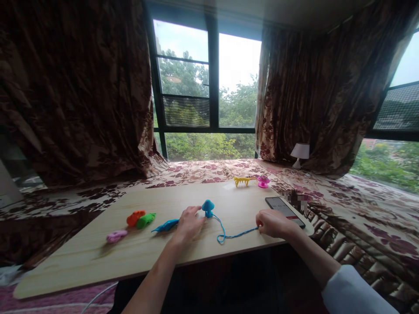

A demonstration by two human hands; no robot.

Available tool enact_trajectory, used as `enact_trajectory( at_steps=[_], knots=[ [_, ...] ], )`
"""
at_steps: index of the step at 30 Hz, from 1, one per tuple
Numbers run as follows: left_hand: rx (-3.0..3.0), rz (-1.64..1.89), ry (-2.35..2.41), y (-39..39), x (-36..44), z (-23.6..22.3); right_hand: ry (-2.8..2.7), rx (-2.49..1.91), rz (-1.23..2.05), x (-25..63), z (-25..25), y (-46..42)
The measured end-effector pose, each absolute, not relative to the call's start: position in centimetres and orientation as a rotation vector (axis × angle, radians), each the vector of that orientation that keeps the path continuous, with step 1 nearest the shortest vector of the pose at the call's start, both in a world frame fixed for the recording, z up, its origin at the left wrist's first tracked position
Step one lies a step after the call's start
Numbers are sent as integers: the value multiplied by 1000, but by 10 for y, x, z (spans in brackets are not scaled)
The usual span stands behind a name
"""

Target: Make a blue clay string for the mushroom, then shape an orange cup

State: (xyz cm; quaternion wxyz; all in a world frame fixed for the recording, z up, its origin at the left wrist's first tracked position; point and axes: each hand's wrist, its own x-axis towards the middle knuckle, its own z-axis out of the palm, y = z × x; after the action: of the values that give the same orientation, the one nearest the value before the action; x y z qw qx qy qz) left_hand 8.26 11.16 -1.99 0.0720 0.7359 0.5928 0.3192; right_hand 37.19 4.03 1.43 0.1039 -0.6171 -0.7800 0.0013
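A small blue mushroom-shaped figure [207, 208] stands upright on the light wooden table [137, 257]. My left hand [190, 223] rests just left of it, index finger and thumb apart near its cap and base; whether they touch it is unclear. From the mushroom's base a thin blue string [238, 235] runs right across the tabletop, with a small loop midway. Its far end is pinched between the fingers of my right hand [273, 223], beside the phone. Left of my left hand lies a darker blue, pointed, leaf-like piece [166, 226], partly covered by the hand.
Orange [135, 217], green [145, 220] and pink [116, 236] shaped pieces lie at the left. A yellow four-legged figure [241, 181] and a magenta piece [263, 181] stand at the back edge. A phone [284, 211] lies at the right; a lamp [300, 152] stands beyond.
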Motion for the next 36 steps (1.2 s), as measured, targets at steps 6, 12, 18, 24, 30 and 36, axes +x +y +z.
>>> enact_trajectory(
  at_steps=[6,12,18,24,30,36],
  knots=[
    [2391,1199,1740,82,77,-26,-2287,-1803,-46,372,11,37],
    [2515,1220,1665,88,78,-32,-2195,-1784,-100,382,18,33],
    [2585,1237,1606,90,74,-31,-2110,-1713,-39,387,31,38],
    [2611,1319,1539,71,64,-44,-2036,-1636,51,401,31,40],
    [2459,1341,1561,68,60,-48,-1972,-1557,96,415,38,55],
    [2370,1387,1563,63,59,-45,-1929,-1482,42,421,55,66]
  ],
)
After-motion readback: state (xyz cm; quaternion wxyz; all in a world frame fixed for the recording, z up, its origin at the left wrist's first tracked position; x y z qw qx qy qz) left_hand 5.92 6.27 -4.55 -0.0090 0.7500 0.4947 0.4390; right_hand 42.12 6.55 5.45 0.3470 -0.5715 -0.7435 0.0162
